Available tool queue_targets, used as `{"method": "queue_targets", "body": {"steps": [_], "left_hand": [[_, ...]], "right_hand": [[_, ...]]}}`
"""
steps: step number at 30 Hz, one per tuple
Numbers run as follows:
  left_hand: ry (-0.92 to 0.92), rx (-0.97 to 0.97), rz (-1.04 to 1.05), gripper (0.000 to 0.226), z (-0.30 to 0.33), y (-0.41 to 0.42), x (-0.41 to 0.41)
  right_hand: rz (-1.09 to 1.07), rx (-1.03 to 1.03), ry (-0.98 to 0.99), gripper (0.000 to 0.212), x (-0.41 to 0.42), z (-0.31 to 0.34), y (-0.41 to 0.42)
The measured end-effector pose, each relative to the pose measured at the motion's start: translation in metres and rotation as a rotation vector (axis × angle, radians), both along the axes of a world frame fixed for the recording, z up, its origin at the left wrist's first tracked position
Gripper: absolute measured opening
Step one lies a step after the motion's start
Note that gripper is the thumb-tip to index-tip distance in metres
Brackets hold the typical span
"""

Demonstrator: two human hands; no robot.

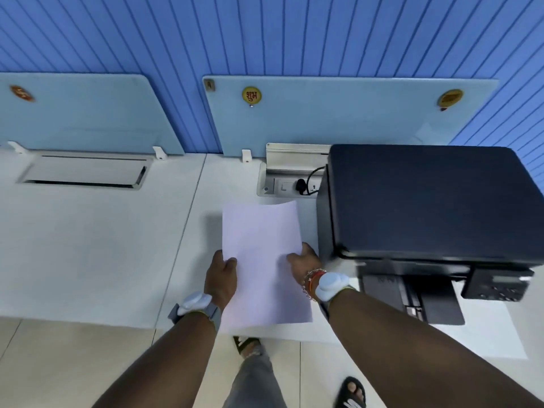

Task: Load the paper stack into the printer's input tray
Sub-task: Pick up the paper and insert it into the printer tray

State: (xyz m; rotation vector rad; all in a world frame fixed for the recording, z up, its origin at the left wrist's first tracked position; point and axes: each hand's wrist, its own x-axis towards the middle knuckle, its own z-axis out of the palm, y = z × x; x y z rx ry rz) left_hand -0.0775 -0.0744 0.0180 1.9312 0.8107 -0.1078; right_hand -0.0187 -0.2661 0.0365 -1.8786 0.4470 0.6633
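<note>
A white paper stack (262, 254) hangs over the white desk, just left of the black printer (429, 201). My left hand (221, 275) grips its left edge with the thumb on top. My right hand (303, 260) grips its right edge, close to the printer's left front corner. The far end of the sheets curls up slightly. The printer's dark input tray (435, 298) sticks out toward me from its front, to the right of my right wrist. A control panel (497, 284) sits at the printer's front right.
A power socket box (290, 184) with a black plug and cable lies behind the paper. A closed cable flap (85, 172) is set in the white desk (88, 245) at the left. Light blue divider panels (338, 113) stand along the back. My sandalled feet show on the tiled floor below.
</note>
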Motion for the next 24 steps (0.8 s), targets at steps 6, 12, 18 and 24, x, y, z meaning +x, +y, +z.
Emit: {"method": "queue_targets", "body": {"steps": [6, 12, 18, 24], "left_hand": [[0.181, -0.016, 0.047, 0.028, -0.007, -0.094, -0.111], [0.209, -0.146, -0.059, 0.052, 0.0, -0.186, -0.164], [0.229, -0.259, -0.136, 0.016, -0.008, -0.284, -0.136], [0.181, -0.352, -0.128, 0.019, -0.018, -0.338, -0.075]], "right_hand": [[0.014, 0.023, 0.041, 0.028, -0.105, -0.013, -0.095], [-0.042, -0.031, 0.075, 0.012, -0.163, -0.028, -0.193], [-0.23, -0.097, 0.113, 0.01, -0.161, -0.029, -0.292], [-0.278, -0.126, 0.081, 0.016, -0.12, -0.032, -0.353]]}}
